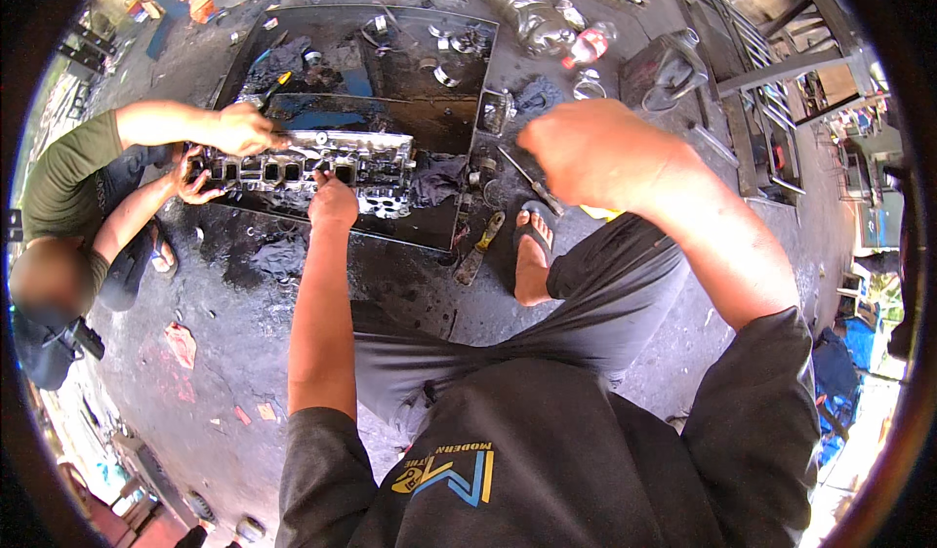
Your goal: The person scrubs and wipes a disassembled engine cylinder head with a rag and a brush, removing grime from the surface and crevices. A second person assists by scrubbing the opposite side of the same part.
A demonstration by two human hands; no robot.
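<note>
While the grey metal cylinder head (312, 167) is lying lengthwise on the front edge of a black oily tray (390, 109) on the floor, the left hand (334, 202) is pressing down on its near side, arm stretched straight, seemingly steadying it. A co-worker's hands (239, 128) are gripping its far end. The right hand (595, 148) is hovering raised and loosely curled, well apart; whether it is holding anything, I cannot tell. A hammer (478, 245) is lying near the sandalled foot (532, 255).

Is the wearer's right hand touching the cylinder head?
No, the right hand is raised clear of it; only the left hand rests on the cylinder head.
</note>
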